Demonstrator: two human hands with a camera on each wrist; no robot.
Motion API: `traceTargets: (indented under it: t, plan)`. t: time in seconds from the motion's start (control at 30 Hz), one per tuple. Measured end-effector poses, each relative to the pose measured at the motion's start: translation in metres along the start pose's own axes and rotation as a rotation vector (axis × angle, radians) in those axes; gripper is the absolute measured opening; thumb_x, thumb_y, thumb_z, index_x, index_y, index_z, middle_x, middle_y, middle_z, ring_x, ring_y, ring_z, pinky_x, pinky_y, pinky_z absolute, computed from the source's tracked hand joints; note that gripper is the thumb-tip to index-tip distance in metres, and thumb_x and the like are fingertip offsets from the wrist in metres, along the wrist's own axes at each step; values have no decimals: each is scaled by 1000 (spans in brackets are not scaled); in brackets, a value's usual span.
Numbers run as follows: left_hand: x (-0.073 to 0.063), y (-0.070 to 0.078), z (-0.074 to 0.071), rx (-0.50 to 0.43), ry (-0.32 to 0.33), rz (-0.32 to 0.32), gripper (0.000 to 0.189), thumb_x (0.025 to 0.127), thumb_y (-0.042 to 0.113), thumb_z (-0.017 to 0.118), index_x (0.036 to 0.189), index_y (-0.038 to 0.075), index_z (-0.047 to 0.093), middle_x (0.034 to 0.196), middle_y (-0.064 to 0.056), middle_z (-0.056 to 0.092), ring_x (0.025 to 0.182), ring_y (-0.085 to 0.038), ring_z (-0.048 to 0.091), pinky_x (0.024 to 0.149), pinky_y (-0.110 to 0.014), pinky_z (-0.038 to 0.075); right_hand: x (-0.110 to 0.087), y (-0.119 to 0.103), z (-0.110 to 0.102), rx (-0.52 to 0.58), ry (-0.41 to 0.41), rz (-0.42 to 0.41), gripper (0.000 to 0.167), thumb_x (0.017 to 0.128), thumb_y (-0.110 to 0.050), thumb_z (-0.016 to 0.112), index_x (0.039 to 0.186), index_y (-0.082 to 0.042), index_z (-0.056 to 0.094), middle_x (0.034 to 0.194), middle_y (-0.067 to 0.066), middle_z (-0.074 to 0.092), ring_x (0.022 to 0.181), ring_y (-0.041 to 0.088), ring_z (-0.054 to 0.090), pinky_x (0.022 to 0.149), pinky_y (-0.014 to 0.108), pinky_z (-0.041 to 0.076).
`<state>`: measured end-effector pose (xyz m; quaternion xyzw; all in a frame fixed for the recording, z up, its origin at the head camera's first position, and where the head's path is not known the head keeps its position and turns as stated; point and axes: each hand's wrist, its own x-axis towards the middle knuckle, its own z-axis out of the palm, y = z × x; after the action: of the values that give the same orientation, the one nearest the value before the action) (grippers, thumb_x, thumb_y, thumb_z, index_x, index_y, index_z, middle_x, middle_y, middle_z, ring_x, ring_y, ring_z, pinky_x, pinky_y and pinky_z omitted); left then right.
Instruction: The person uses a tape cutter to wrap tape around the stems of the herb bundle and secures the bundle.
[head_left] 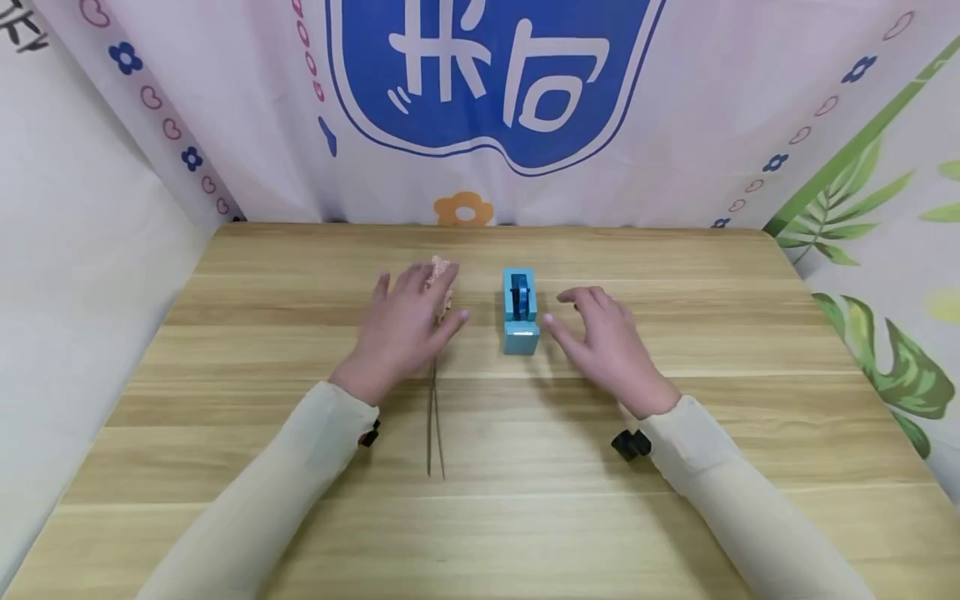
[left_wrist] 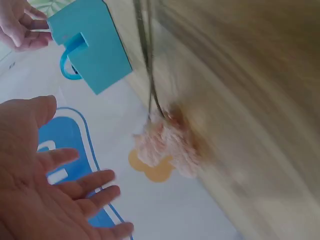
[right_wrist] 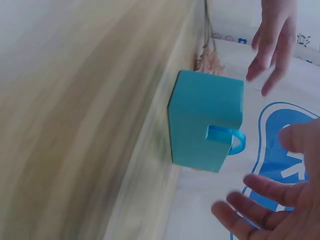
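My left hand (head_left: 397,337) is spread loosely, palm down, above the pink flower heads (left_wrist: 172,147), its fingers apart and holding nothing. My right hand (head_left: 607,346) hangs just beside the blue tape dispenser (head_left: 520,340), its fingers relaxed and slightly bent, the thumb nearest its side; it has hold of nothing either. The flowers lie on the wooden table (head_left: 525,525), heads toward the far edge and two thin stems (head_left: 430,425) running back toward me, left of the dispenser. They look very light and the heads soft and easily crushed (whether dried or artificial, I can't tell), so I judge the stems, close below the heads, the better place to pinch. The dispenser stands upright between my hands, its tape roll (head_left: 524,296) showing above the body; I expect it to be stiff, smooth and the heavier of the two, best gripped across its flat sides, clear of the serrated edge (right_wrist: 243,97). Past the table hangs a white printed cloth (head_left: 262,108) with a blue emblem (head_left: 480,137).
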<state>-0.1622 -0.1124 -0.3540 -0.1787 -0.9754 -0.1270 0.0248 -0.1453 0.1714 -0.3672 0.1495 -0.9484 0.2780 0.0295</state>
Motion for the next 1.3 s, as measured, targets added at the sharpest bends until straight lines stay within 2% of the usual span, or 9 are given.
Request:
traceTargets:
  t: [0.13,0.23,0.33,0.47,0.73,0.97,1.07,1.2,1.3]
  plan:
    - [15,13,2,-57,-30,93,65,106,44,59,162,17,40,157,-17,53,145,-36,52,122,-59,39,6,-3,2,163,-39,41,32,107,-30,60,120,-1,67,116,15,71,109,32,67,96,48,55]
    - [27,21,8,-116,-62,135,62,106,38,63,160,15,44,153,-14,57,137,-33,60,114,-51,51,12,-5,7,255,-82,84,26,107,-25,61,112,-1,70,105,14,73,95,26,66,82,36,56]
    - [36,26,15,-164,-75,158,59,105,31,66,158,13,47,150,-15,60,132,-32,64,109,-45,55,18,-5,15,313,-109,115,26,106,-22,62,109,1,73,101,16,74,89,23,64,77,29,53]
    - [44,31,24,-187,-95,173,57,104,27,67,154,7,50,148,-16,61,131,-31,65,109,-43,55,22,-5,22,376,-122,169,27,106,-22,63,107,2,75,98,14,72,87,20,59,75,27,49]
    - [50,37,29,-167,-131,138,60,104,28,68,155,4,48,146,-17,62,130,-29,64,111,-42,53,26,-9,24,505,-149,298,27,104,-24,65,109,1,75,104,8,70,96,17,56,80,25,47]
    - [54,41,30,-133,-139,147,60,104,27,68,155,4,48,139,-17,65,113,-24,70,100,-39,59,26,-14,24,608,-141,398,25,104,-21,65,112,1,74,114,9,69,100,18,51,82,27,43]
    - [55,42,31,-123,-140,139,59,104,27,68,155,4,49,139,-17,66,114,-24,70,101,-39,59,26,-17,23,649,-144,442,25,104,-22,66,112,0,74,117,7,69,102,17,50,84,27,42]
    - [55,44,31,-128,-134,123,59,103,27,69,154,4,50,141,-19,66,124,-29,68,106,-42,57,27,-17,23,699,-155,486,22,103,-21,67,109,-1,73,108,-1,67,97,15,51,81,26,44]
    - [54,45,30,-126,-127,121,58,103,26,69,153,4,51,141,-19,66,124,-30,69,105,-43,57,29,-16,23,752,-168,520,19,102,-20,68,107,-3,74,100,-6,66,91,15,54,78,26,47]
